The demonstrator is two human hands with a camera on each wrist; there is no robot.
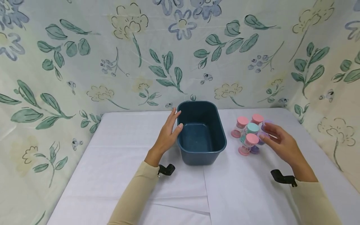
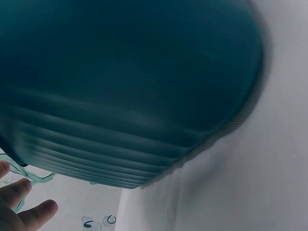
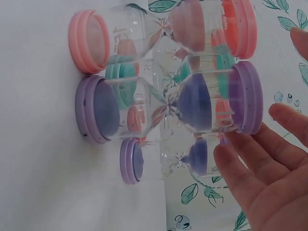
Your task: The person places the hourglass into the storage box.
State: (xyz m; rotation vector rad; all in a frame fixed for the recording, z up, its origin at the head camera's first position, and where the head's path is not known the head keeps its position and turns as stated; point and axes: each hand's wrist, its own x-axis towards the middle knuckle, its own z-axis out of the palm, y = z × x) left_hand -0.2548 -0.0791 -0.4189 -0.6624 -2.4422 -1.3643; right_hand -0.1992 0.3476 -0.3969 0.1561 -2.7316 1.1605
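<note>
- Loosely spread, the right hand has its fingers at the near purple hourglass, by its top cap; no closed grip shows.
- This hourglass stands among pink hourglasses and a teal hourglass on the white table, right of the blue bin.
- The left hand, fingers extended at the bin's left rim, clasps nothing.
- Probably light, stiff and slippery, with fragile clear bulbs; the cap seems the safest hold.
- Its long axis runs upright, though sideways in the right wrist view.

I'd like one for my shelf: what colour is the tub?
The tub is a plain dark teal-blue; the head view shows it best.
</note>
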